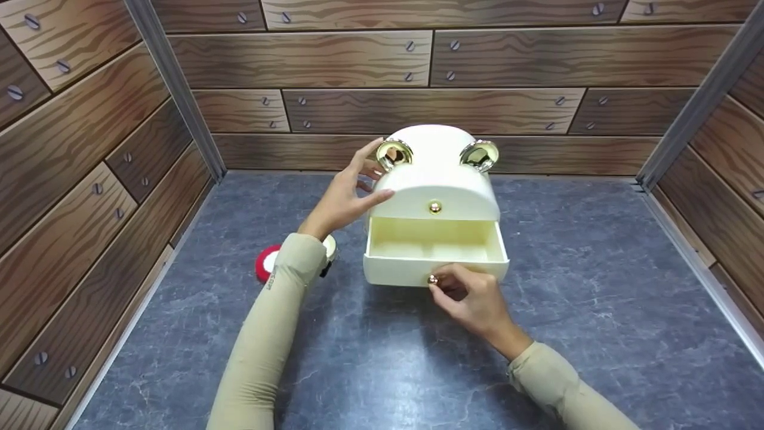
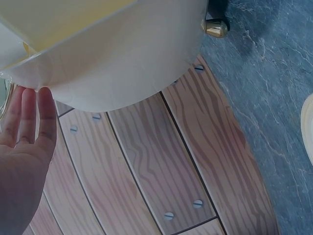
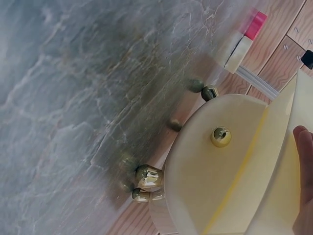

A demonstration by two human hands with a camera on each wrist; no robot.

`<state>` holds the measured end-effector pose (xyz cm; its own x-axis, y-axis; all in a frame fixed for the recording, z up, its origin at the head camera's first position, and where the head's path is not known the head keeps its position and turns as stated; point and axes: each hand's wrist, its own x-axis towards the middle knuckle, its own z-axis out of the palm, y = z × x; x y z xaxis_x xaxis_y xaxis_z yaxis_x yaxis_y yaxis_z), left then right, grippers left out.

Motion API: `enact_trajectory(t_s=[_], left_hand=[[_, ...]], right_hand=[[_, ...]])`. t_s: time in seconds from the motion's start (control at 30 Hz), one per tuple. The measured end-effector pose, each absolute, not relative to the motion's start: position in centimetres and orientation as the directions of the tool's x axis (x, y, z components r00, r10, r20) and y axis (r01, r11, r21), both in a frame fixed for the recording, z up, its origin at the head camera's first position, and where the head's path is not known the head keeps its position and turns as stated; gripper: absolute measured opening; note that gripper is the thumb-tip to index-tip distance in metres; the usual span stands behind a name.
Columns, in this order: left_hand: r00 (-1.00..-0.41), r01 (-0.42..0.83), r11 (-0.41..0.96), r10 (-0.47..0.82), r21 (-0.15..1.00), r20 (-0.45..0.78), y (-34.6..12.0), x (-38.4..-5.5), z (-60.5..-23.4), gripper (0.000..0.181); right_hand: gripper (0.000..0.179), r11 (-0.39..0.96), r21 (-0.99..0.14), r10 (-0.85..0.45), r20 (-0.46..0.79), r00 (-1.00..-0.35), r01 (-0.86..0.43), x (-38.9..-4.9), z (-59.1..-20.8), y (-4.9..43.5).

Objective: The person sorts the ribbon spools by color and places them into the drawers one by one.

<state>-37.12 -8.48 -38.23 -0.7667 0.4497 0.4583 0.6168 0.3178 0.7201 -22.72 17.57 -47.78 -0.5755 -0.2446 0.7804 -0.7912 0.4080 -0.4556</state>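
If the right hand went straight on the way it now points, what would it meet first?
Most likely the drawer front, just behind the gold knob that the right hand pinches; the exact gap is hard to judge.

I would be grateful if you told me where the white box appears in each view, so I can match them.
Head: box a little right of centre, its drawer pulled out.
Left wrist: box across the upper left, cut off by the frame.
Right wrist: box at lower right, also cut off.
Shared landmark: the marbled surface, at right in left wrist, left in right wrist.
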Motion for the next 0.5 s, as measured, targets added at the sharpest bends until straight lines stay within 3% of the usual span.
enact_trajectory(t_s=[0.5], left_hand=[[-0.761, 0.625, 0.314, 0.449, 0.715, 0.468, -8.48, -37.21, -38.31, 0.091]], right_hand=[[0.029, 0.398, -0.446, -0.251, 0.787, -0.563, -0.801, -22.36, -47.72, 17.74]])
